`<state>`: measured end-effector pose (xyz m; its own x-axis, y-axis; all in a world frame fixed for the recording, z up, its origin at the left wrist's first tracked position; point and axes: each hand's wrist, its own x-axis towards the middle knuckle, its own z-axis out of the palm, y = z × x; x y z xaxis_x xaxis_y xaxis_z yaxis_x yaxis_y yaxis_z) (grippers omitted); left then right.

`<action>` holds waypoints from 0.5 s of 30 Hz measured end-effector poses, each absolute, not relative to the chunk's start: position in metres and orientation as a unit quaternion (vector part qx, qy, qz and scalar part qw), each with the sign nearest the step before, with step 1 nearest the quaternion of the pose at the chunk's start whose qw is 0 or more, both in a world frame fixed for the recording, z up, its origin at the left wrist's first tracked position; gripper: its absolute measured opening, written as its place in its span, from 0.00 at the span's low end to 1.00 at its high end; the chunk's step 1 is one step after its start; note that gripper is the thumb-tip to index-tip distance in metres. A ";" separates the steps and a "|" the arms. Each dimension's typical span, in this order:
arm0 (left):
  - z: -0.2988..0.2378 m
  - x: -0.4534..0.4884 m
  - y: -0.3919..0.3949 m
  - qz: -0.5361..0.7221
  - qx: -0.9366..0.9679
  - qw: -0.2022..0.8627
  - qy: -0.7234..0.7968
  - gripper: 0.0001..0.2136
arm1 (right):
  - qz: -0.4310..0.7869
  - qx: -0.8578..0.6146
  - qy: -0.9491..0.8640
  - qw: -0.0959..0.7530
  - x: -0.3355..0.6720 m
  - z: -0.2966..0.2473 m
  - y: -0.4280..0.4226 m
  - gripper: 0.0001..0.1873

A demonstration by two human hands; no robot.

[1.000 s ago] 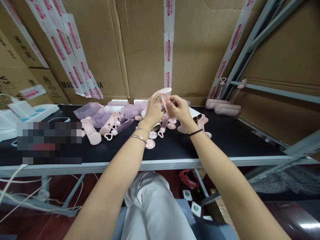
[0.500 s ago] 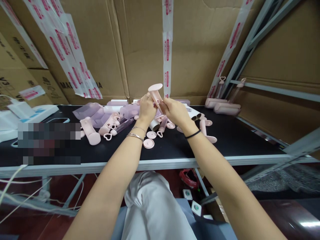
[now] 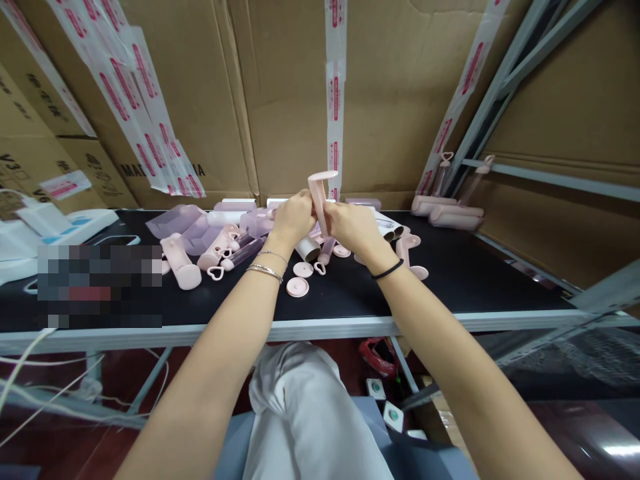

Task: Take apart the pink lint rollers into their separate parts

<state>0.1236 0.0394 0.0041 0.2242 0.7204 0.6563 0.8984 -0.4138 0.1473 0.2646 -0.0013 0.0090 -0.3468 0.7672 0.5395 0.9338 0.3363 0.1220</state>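
Observation:
Above the black worktop I hold up a pale pink plastic part [image 3: 319, 193] with a flat oval end on top. My left hand [image 3: 294, 219] is closed on its left side. From the right, the fingers of my right hand [image 3: 353, 225] press against the same part; the fingertips are partly hidden. Below the hands lie a cardboard tube [image 3: 307, 249], a pink heart-shaped loop [image 3: 320, 269] and round pink discs [image 3: 297, 287]. More pink parts [image 3: 181, 262] with rounded ends rest to the left, and another pink part [image 3: 406, 250] is beside my right wrist.
Translucent purple sleeves [image 3: 177, 221] are piled at the back left. A white power strip [image 3: 87, 223] stands at far left. Two pink pieces with heart tops [image 3: 455, 217] lean at the back right. Taped cardboard [image 3: 280, 100] walls the back; a metal rail [image 3: 340, 327] edges the front.
The pink part has turned more upright, its oval end now seen nearly edge-on, and has shifted slightly right. Both hands still grip it; my left wrist has moved a little left.

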 end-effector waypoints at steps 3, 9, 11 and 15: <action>0.006 0.124 0.037 -0.294 -0.774 0.130 -0.546 0.14 | -0.210 -0.537 -0.799 0.170 0.265 0.010 -0.002 0.13; 0.007 0.128 0.034 -0.312 -0.754 0.116 -0.566 0.17 | -0.202 -0.542 -0.797 0.172 0.267 0.013 -0.002 0.16; 0.008 0.130 0.034 -0.345 -0.739 0.111 -0.568 0.16 | -0.197 -0.556 -0.787 0.179 0.269 0.012 0.002 0.16; 0.005 0.127 0.038 -0.391 -0.707 0.111 -0.579 0.19 | -0.189 -0.588 -0.766 0.177 0.277 0.005 0.010 0.17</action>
<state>0.1274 0.0385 0.0052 0.0246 0.7315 0.6814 0.9051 -0.3058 0.2955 0.2774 0.0102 0.0052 -0.2452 0.8348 0.4929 0.9682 0.2367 0.0807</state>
